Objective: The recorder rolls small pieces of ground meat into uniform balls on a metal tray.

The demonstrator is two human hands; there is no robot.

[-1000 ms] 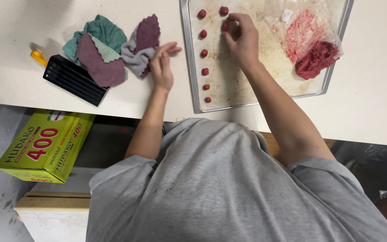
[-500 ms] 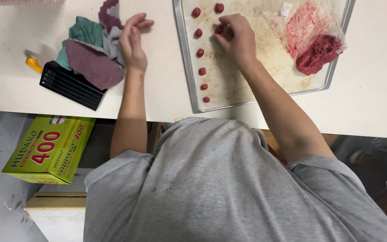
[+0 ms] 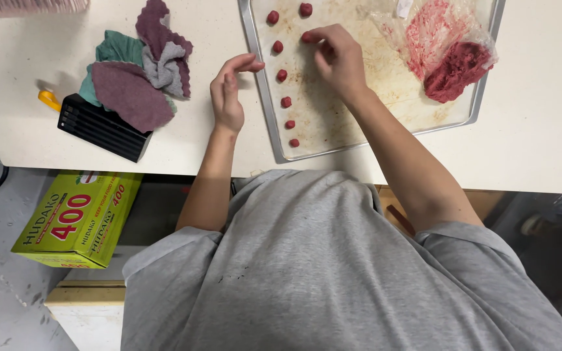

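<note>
A metal baking tray lies on the white counter, with several small red dough balls in a column along its left side. My right hand is over the tray, its fingertips touching a red ball near the top. My left hand rests on the counter just left of the tray's edge, fingers curled and empty. A clear plastic bag holding a lump of red dough lies at the tray's right end.
A heap of purple, teal and grey cloths lies at the left over a black ridged block, with a yellow object beside it. A green-yellow box sits below the counter edge.
My left hand has moved from the cloths back toward the tray's left edge. My right hand has stayed at the top of the ball column, setting a ball down.
</note>
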